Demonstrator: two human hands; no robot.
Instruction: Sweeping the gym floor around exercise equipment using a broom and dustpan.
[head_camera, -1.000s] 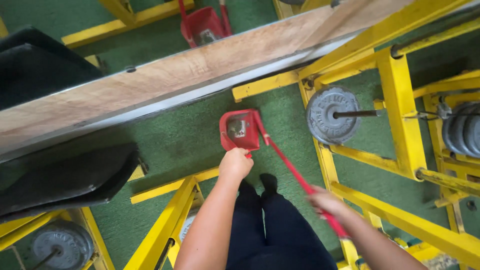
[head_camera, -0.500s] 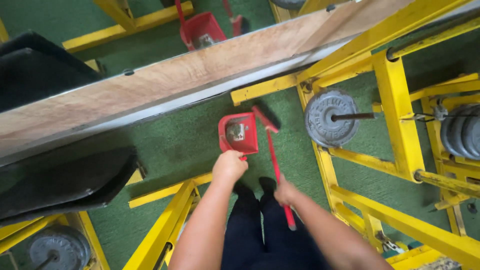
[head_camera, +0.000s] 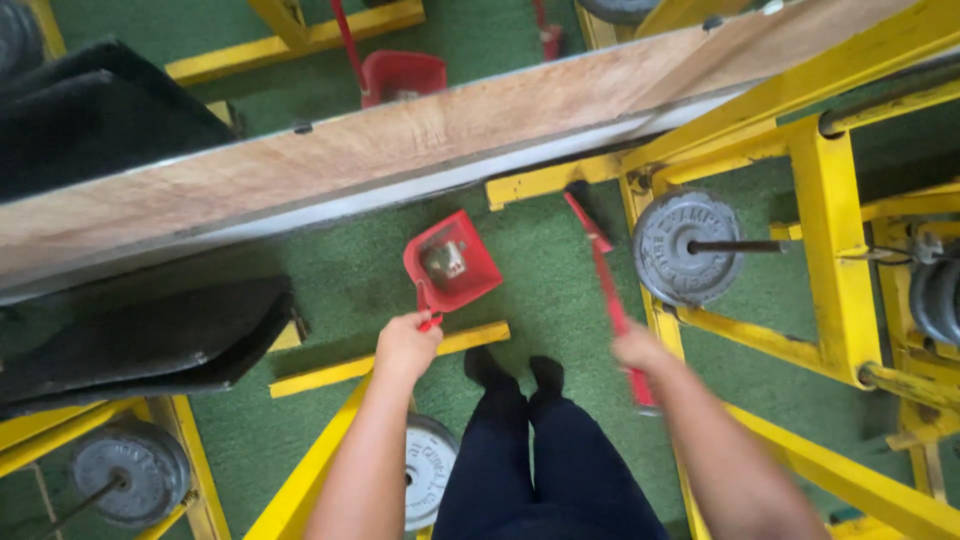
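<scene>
Dustpan: the red dustpan (head_camera: 452, 263) rests on the green floor (head_camera: 350, 270), holding a small pale clump of debris, too blurred to identify.
Left hand: the left hand (head_camera: 405, 345) is closed around the dustpan's handle.
Right hand: the right hand (head_camera: 640, 350), blurred, grips the red broom (head_camera: 605, 270).
Hidden: the broom's bristles lie partly beneath the yellow frame (head_camera: 800, 230).

1. The dustpan (head_camera: 452, 262) held by the left hand (head_camera: 405, 345) is bright red, with pale grey debris inside.
2. The broom (head_camera: 608, 290) in the right hand (head_camera: 640, 350) has a red handle and dark bristles.
3. The carpet (head_camera: 540, 270) beneath both hands is deep green.
4. The frames (head_camera: 830, 250) to the right of the right hand are yellow.
5. The weight plate (head_camera: 688, 247) just beyond the right hand is dull grey.
6. The board (head_camera: 400, 140) beyond both hands is tan with wood grain.
</scene>
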